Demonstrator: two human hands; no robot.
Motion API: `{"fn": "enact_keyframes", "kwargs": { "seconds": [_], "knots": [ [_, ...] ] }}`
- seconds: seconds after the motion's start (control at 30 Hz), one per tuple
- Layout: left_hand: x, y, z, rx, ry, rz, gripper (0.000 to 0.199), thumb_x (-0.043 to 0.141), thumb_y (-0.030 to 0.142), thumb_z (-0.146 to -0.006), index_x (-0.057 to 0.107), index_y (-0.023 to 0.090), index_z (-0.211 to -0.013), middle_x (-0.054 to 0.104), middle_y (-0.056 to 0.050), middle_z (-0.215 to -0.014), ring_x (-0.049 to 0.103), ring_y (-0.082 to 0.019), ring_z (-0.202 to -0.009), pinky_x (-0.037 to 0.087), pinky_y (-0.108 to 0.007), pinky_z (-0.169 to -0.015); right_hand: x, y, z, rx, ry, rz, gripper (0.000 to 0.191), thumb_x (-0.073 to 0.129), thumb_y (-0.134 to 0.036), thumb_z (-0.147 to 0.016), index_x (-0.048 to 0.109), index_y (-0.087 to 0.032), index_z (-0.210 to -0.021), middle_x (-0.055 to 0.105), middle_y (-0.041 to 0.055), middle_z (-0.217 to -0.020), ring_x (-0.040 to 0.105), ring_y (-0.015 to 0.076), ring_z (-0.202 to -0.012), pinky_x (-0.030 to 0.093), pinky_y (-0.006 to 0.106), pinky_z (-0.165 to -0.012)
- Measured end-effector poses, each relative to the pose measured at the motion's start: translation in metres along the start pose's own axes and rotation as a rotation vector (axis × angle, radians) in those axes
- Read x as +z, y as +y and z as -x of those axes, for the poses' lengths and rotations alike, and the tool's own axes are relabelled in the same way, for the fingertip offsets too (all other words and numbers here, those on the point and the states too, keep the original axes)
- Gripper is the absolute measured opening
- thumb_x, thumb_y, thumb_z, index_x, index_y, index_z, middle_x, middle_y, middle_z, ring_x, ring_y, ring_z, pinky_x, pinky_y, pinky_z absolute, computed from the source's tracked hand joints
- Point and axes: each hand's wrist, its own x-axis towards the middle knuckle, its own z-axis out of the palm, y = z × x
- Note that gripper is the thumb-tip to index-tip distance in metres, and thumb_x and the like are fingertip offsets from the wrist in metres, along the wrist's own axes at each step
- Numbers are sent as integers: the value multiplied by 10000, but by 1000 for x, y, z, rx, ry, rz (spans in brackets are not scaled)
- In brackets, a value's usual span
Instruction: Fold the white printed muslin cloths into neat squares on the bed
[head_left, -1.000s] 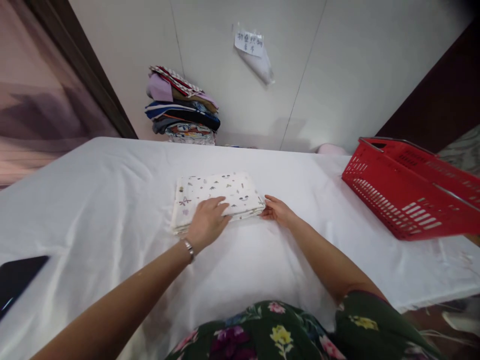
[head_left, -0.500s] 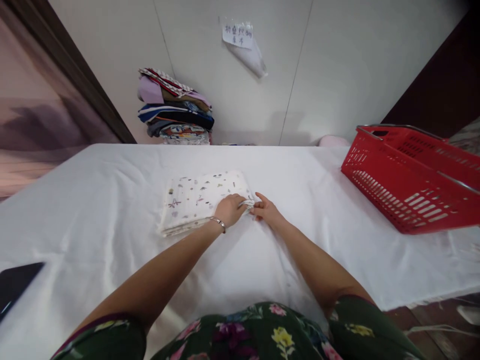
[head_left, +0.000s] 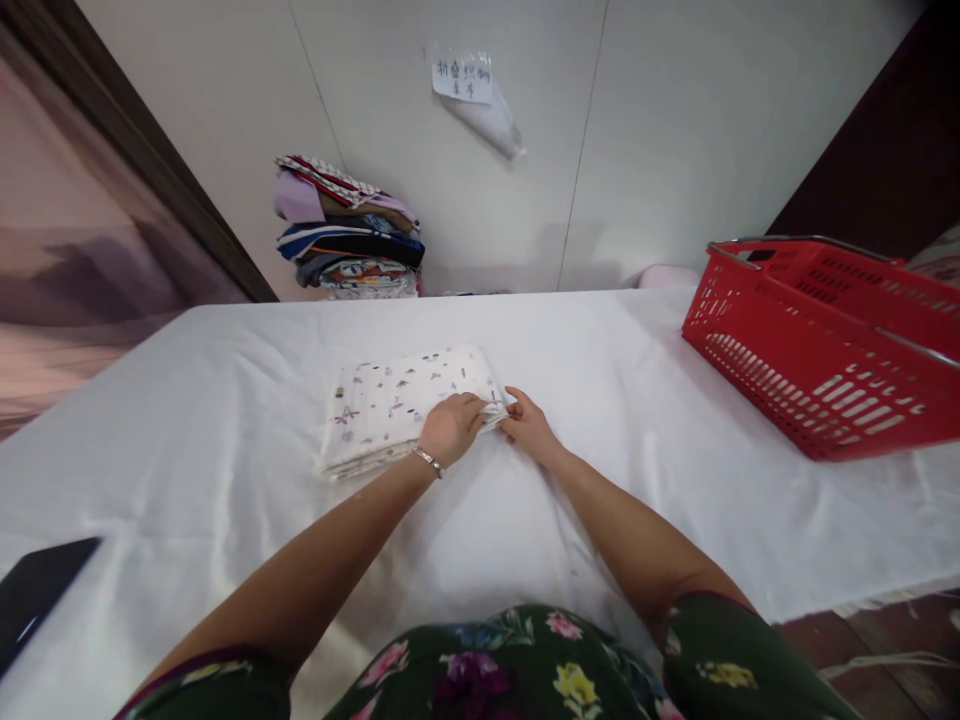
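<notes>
A folded white cloth [head_left: 405, 395] with small printed figures lies in layers on the white-covered table. My left hand [head_left: 452, 428] rests over its near right part, with the fingers closed on the cloth's near right corner. From the right, my right hand [head_left: 529, 424] pinches the tip of that same corner between thumb and fingers. The two hands are close together, with a small bit of cloth showing between them. A bracelet [head_left: 429, 461] sits on my left wrist.
A red plastic basket [head_left: 810, 350] stands at the table's right. Folded clothes [head_left: 349, 230] are stacked beyond the far edge, below a paper note [head_left: 461, 80] on the wall. A dark flat object [head_left: 45, 590] lies at the near left. The white tablecloth [head_left: 600, 350] has slight wrinkles.
My right hand has closed on the corner of the cloth, where its fingers were more apart before. The camera view has shifted slightly.
</notes>
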Motion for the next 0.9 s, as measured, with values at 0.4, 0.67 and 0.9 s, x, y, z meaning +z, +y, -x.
{"fn": "enact_keyframes", "kwargs": {
  "seconds": [0.4, 0.67, 0.9],
  "knots": [
    [1, 11, 4, 90, -58, -255, 225, 391, 139, -857, 576, 176, -979, 597, -82, -971, 534, -199, -889, 430, -334, -752, -5, -15, 3, 105, -53, -226, 722, 615, -258, -696, 324, -178, -1352, 581, -24, -715, 575, 114, -605, 437, 194, -483],
    [3, 19, 11, 57, -9, -243, 284, 393, 105, -830, 548, 181, -1056, 593, -92, -1030, 525, -218, -967, 425, -361, -781, 3, -14, -3, 183, 45, -78, 672, 600, -291, -754, 328, -170, -1356, 566, -24, -686, 571, 105, -508, 404, 187, -413],
    [-11, -3, 36, -43, 34, -318, 333, 348, 33, -819, 555, 162, -1046, 606, -105, -1045, 525, -222, -990, 424, -368, -805, 0, -11, -3, 191, 43, -51, 628, 572, -260, -753, 350, -190, -1337, 583, -9, -734, 584, 106, -524, 415, 184, -416]
  ]
}}
